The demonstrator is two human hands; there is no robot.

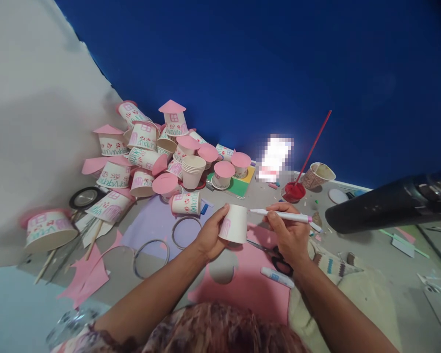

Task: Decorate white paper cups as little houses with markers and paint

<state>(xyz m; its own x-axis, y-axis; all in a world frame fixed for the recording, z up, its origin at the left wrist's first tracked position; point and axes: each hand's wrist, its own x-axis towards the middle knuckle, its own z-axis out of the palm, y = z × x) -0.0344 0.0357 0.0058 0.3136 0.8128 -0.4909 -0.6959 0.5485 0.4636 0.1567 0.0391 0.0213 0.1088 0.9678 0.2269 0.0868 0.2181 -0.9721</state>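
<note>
Patterned clothing is filling the bottom edge. Left hand is gripping a white paper cup, holding it above the worktop; a purple arch is showing on its side. Right hand: fingers are pinching a marker, tip pointing at the cup, apparently not touching. Risks: thin wall possibly denting under too tight a squeeze; cup turning mid-stroke, skewing a line; a sleeve-side swing tipping the red container, whose tall stick is leaning out.
</note>
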